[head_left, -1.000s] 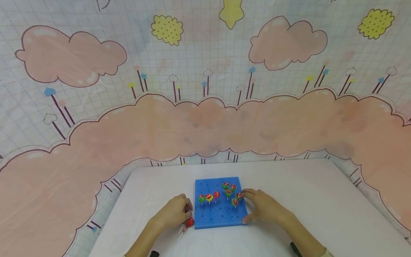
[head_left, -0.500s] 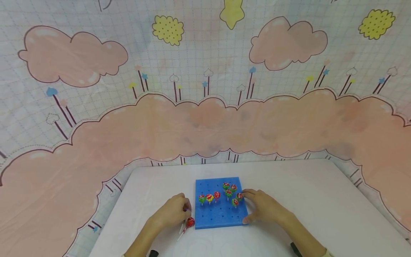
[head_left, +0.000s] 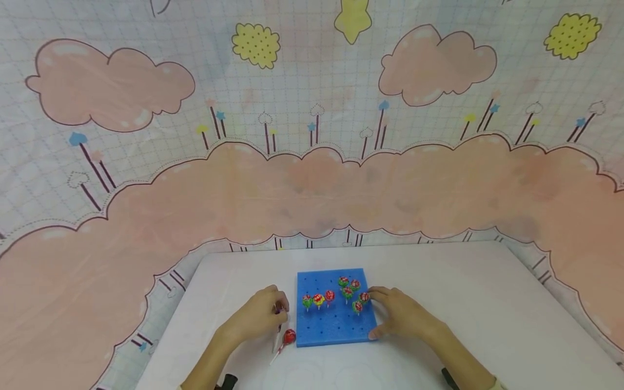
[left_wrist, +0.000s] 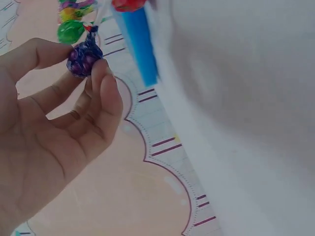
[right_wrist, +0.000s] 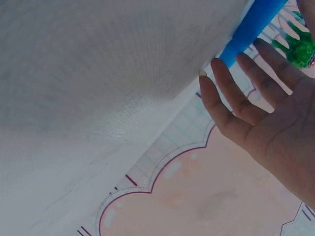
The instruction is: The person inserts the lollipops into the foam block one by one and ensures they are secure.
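Observation:
My left hand (head_left: 259, 315) pinches a purple-wrapped lollipop (left_wrist: 84, 60) by its candy head, between thumb and fingertips. It is just left of a blue foam board (head_left: 322, 331) with small holes. A red lollipop (head_left: 289, 336) lies on the table below that hand, against the board's left side, with another white stick (head_left: 276, 340) beside it. My right hand (head_left: 404, 313) rests along the board's right edge, fingers spread. Standing in the board are a green (head_left: 307, 301), a yellow (head_left: 318, 300) and a red-pink lollipop (head_left: 329, 296) in a row, and several green-and-red lollipops (head_left: 347, 292) at right.
The board lies flat on a white table (head_left: 439, 276). Behind and around the table hangs a cloth (head_left: 312, 189) printed with pink clouds. A dark strap piece (head_left: 226, 382) shows at the left forearm.
My left hand has risen slightly and shifted left, away from the board, carrying the purple lollipop; the red one stays on the table. My right hand stays in place.

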### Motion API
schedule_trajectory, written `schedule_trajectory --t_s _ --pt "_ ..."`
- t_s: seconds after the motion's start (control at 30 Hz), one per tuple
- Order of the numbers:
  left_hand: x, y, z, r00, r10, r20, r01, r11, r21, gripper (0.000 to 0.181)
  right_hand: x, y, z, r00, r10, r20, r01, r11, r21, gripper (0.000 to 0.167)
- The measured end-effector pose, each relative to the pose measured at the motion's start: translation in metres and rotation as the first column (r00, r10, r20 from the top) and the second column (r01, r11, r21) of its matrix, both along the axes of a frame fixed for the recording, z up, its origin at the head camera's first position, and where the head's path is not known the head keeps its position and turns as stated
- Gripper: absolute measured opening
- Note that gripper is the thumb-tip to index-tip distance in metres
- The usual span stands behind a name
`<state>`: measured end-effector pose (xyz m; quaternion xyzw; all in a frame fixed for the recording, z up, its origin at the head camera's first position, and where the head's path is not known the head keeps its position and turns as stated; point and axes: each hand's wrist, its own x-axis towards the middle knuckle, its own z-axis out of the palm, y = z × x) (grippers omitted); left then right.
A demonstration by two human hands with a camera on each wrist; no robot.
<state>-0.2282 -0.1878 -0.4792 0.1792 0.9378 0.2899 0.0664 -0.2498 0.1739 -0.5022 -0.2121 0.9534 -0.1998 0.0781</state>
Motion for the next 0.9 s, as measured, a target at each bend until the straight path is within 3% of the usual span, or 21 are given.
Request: schedule_trajectory --t_s 0.2,0.4,0.6,0.9 --pt "0.001 0.015 0.015 0.995 -0.083 -0.048 0.088 0.990 0.109 0.008 -0.001 0.003 0.001 1.000 0.000 0.006 0.000 1.000 -0.010 0.095" --pt "-0.001 0.039 0.023 0.982 -0.120 -0.145 0.142 0.979 0.147 0.011 -0.002 0.002 0.000 1.000 0.006 0.015 -0.006 1.000 -0.018 0.096" --pt "-0.003 0.052 0.027 0.969 -0.132 -0.210 0.163 0.977 0.137 0.014 -0.001 0.001 -0.001 1.000 0.000 0.018 0.000 1.000 -0.012 0.095" --pt "-0.007 0.059 0.026 0.973 -0.116 -0.200 0.138 0.985 0.103 0.016 -0.002 0.001 -0.001 1.000 -0.004 0.010 0.004 1.000 -0.002 0.096"
